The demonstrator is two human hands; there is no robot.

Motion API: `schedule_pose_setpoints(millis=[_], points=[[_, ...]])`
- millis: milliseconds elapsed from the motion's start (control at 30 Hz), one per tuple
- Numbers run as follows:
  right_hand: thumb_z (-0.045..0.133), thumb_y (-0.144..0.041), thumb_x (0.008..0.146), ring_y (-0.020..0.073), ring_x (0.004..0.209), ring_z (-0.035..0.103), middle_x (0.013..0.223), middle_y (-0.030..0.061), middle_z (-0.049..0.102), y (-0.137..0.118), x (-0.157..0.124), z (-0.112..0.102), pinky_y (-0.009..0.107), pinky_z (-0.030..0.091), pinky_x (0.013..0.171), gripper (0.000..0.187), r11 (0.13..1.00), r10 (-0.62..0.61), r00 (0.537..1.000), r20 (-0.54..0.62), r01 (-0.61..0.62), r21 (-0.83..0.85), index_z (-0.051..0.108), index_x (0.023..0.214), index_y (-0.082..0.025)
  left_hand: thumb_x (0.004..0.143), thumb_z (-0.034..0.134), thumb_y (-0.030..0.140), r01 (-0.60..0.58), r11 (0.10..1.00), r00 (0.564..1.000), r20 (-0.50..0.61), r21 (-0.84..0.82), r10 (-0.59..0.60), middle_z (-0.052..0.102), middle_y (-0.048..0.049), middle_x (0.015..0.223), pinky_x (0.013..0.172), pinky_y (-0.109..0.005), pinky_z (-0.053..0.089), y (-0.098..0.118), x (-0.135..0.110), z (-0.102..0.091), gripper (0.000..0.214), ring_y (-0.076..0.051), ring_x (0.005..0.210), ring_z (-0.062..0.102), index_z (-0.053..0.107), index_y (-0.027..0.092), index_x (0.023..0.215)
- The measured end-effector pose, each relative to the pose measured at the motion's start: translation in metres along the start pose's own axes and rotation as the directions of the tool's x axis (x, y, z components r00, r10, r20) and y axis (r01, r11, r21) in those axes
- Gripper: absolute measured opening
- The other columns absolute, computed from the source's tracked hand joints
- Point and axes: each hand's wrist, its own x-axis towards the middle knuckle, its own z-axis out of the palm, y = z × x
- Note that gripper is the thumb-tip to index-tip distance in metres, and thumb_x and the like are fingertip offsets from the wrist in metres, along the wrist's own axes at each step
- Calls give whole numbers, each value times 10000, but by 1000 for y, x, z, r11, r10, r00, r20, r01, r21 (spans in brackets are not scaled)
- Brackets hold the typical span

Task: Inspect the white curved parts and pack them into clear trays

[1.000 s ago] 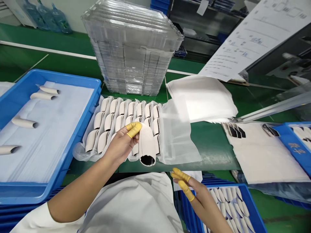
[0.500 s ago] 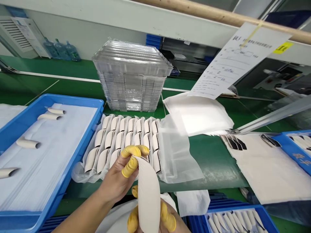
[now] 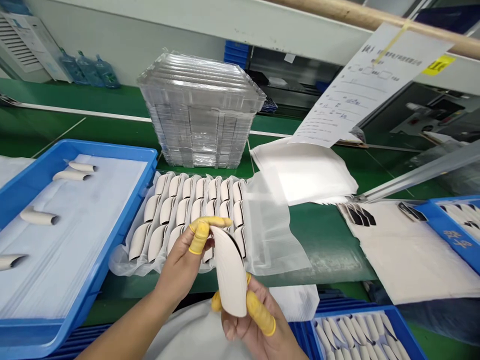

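A blue tray [image 3: 125,227] lies left of rows of cream sleeves [image 3: 187,210] nested in clear film [image 3: 272,235]. Just above the rows' near edge, the left hand [image 3: 180,255] and right hand [image 3: 243,325], wearing yellow finger cots [image 3: 199,237], grip one curved sleeve [image 3: 228,272] between them.

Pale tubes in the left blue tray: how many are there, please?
4 tubes: two at the far end, one mid-tray, one cut by the frame's left edge. More may be out of view.

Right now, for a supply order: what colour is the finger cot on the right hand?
Yellow; the finger cot shows best in the head view.
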Motion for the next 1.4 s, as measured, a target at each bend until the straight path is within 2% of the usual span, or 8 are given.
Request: schedule_pose_setpoints(millis=[133,300,500,867,1067,1200,1300,1400], points=[[662,-543,859,164,642,642,844,43,711,-1,1,-9,317,531,628,581,930,-257,956,-141,205,-306,449,1335,-288,832,718,385,-50,999,994,100,5,50,643,-56,1318,931,-365,513,-4,-12,-4,554,-217,1083,633,534,390,1355],[714,-433,852,167,720,621,826,25,711,1,5,-14,366,560,734,479,702,-533,841,-93,378,-603,562,1278,-278,849,708,312,52,998,971,234,29,-57,700,-77,1216,996,-405,491,0,-21,-5,594,-237,1104,648,504,351,1405],[755,-410,820,132,643,544,759,-22,659,-1,9,-12,300,539,631,528,530,-637,771,-15,423,-734,613,1317,-299,877,672,351,111,993,956,275,-30,-99,728,-66,1122,882,-373,541,5,-17,-1,643,-212,973,695,387,375,1453],[686,-247,896,156,718,658,808,-10,704,1,11,-10,294,570,669,385,126,-760,605,237,496,-859,621,1269,-317,738,790,443,308,883,931,305,-355,-202,723,-29,996,844,-352,554,-20,-7,-7,550,-187,844,692,591,340,1241],[640,-67,876,153,745,668,819,3,720,4,2,-11,309,544,703,398,-65,-751,531,392,532,-845,673,1198,-299,775,742,468,492,710,774,626,-504,-92,666,-39,882,703,-212,543,-39,-7,-3,386,-121,766,644,699,211,1060],[657,-115,884,162,776,692,827,5,736,0,-4,-9,299,519,647,360,-118,-743,517,425,524,-844,667,1186,-311,794,716,470,528,675,706,709,-515,-12,657,-59,905,602,-174,522,-44,-6,-1,387,-103,710,613,709,190,1061],[696,-273,882,188,796,708,832,31,740,-1,-3,-10,308,530,659,258,-139,-766,497,407,490,-860,641,1133,-256,771,739,468,463,738,768,638,-491,-57,686,-55,978,724,-231,550,-43,-6,0,410,-136,799,650,689,247,1113],[754,-418,814,195,780,701,885,40,742,3,3,-17,303,534,656,349,45,-796,578,179,352,-935,581,1059,-240,775,762,389,282,893,877,472,-351,-92,695,-53,1059,902,-364,528,-41,-10,1,693,-206,970,662,478,365,1406]])
